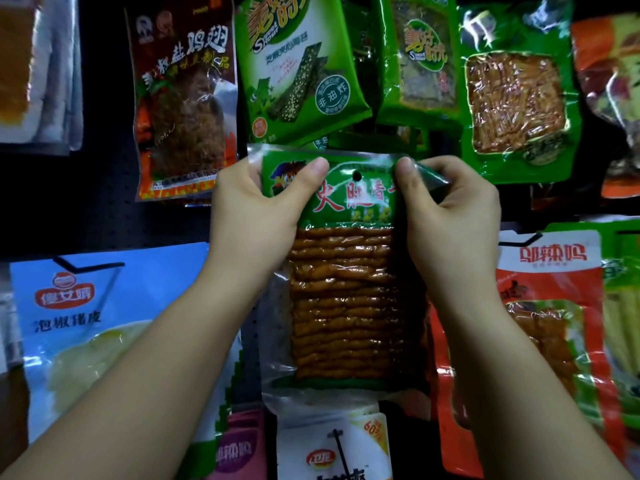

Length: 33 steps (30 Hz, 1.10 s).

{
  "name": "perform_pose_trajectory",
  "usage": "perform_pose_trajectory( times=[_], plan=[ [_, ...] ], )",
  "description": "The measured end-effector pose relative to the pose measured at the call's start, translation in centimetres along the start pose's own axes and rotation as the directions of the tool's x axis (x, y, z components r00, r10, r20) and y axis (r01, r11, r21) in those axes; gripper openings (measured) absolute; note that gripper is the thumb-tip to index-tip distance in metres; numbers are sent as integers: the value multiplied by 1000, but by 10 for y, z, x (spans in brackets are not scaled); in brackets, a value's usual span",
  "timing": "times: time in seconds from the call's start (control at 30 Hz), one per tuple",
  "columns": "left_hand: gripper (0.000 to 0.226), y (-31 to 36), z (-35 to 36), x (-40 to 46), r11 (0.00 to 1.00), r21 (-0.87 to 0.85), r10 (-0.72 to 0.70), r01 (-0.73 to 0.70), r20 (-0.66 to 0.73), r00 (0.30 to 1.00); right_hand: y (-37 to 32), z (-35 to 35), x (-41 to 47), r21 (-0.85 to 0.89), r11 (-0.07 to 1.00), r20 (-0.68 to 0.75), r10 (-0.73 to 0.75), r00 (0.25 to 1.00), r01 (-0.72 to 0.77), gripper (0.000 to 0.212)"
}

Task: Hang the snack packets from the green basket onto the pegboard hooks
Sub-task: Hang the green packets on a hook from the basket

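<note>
Presently, one snack packet (346, 271) is held upright before the pegboard (104, 216) among hung packets, its top corners pinched by the closed left hand (252, 216) and right hand (450, 209), presumably so its punched hole (356, 176) meets a hook. Green header, red characters, clear window, brown strips.

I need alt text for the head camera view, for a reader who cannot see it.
Two bare hands, left hand and right hand, hold a green snack packet by its top corners, hang hole visible, in front of a dark pegboard. Other snack packets already hang all around it.
</note>
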<state>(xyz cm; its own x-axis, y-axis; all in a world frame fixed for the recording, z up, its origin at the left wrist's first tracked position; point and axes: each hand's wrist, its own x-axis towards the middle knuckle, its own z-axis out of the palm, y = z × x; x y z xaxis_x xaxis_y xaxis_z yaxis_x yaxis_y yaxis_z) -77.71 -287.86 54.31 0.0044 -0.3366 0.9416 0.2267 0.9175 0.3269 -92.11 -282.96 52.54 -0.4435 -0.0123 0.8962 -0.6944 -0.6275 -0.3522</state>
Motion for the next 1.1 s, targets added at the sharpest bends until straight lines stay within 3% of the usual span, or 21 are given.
perform_pose_trajectory(
  times=[0.33,0.53,0.67,0.83,0.97,1.1],
  plan=[
    [2,-16,1,1,961,-102,-254,258,52,966,8,2,2,-263,965,128,24,991,10,16],
    [3,-37,-3,-6,940,-86,-330,331,28,944,17,10,-10,-399,912,198,-12,980,91,17],
    [5,-48,-5,-9,949,-32,-315,314,-14,949,28,17,-20,-283,958,204,22,979,37,19],
    [17,-70,-9,-15,953,97,-276,285,-100,956,60,32,-37,-119,973,272,224,936,-198,38],
    [26,-92,-12,-20,928,181,-305,326,-136,943,88,47,-44,-5,915,337,381,861,-403,20],
    [35,-115,-13,-19,884,260,-354,388,-169,920,104,63,-43,-27,904,352,408,842,-427,20]
  ],
)
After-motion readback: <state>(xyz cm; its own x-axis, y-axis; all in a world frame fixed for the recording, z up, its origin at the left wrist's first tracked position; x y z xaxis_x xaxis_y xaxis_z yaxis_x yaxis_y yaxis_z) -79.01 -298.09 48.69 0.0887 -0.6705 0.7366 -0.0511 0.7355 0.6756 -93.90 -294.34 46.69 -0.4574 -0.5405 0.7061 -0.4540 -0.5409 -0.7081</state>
